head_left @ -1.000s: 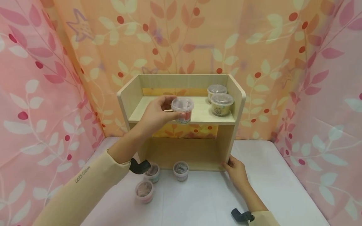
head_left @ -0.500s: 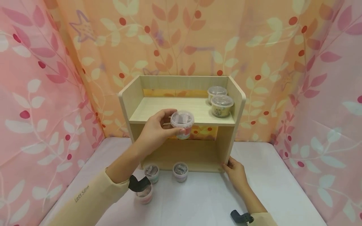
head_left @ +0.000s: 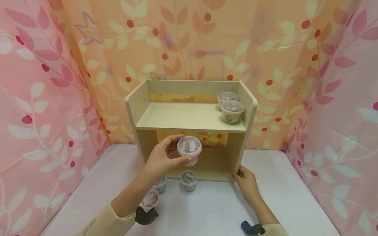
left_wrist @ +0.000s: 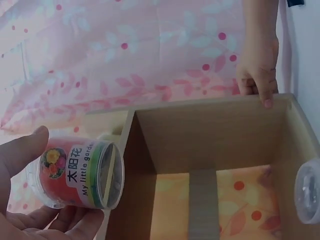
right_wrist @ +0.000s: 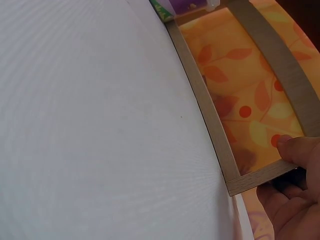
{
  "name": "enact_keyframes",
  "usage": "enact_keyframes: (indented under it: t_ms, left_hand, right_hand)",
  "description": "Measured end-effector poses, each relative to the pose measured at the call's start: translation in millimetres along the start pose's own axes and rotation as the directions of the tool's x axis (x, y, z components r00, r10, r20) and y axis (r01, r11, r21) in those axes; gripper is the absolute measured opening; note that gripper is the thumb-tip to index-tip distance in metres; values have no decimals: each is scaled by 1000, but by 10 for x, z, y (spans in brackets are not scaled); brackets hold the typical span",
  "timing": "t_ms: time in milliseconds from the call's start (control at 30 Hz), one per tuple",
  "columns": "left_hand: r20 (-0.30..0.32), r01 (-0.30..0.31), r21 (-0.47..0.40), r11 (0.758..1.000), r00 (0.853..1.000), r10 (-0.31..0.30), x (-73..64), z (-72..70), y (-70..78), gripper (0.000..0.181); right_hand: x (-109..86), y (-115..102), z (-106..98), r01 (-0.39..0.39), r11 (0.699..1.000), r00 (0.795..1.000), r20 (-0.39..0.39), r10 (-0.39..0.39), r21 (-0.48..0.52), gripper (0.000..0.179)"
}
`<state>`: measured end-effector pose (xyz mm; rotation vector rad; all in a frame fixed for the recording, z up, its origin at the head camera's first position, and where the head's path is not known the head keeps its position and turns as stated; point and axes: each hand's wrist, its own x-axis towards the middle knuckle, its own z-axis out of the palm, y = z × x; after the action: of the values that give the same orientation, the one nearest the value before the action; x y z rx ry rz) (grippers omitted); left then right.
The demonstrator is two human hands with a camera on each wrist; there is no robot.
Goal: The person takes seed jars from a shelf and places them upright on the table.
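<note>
My left hand [head_left: 160,160] holds a small clear-lidded plastic tub [head_left: 189,150] between thumb and fingers, in front of the shelf's lower compartment. In the left wrist view the tub [left_wrist: 75,172] lies sideways, its red label reading "My little garden" with flowers on it. My right hand [head_left: 246,181] grips the lower front edge of the wooden shelf's [head_left: 192,128] right side panel. In the right wrist view the thumb [right_wrist: 295,150] and fingers sit on either side of that panel [right_wrist: 265,176].
Two lidded tubs with yellowish labels, a front one [head_left: 232,112] and a rear one [head_left: 226,96], stand at the upper board's right end. On the white table [head_left: 212,209], a tub [head_left: 188,181] stands before the shelf; a pink tub [head_left: 150,199] and a greenish one [head_left: 160,186] are partly behind my left arm.
My left hand has lowered the tub from the upper board's height to in front of the lower compartment. The right hand keeps its hold on the side panel.
</note>
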<state>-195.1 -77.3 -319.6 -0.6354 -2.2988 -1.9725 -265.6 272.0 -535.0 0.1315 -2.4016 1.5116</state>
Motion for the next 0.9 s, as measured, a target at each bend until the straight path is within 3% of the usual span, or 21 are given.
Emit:
enact_keyframes:
  t_ms: [333,600,900]
  left_hand:
    - [-65,84,19,996,994,-82,-265,121,-340,78]
    - [-57,153,10,988,987,-152,-397,190,-627,85]
    - [-50,149,50,988,988,-147,-442,285,-800,82]
  right_hand:
    - [-2,4,14,-7,1000,1000,-3,7,11,55]
    - [11,13,13,-3,1000,1000,4,3,9,56]
    - [5,6,4,-1,1000,1000,2,1,15,55]
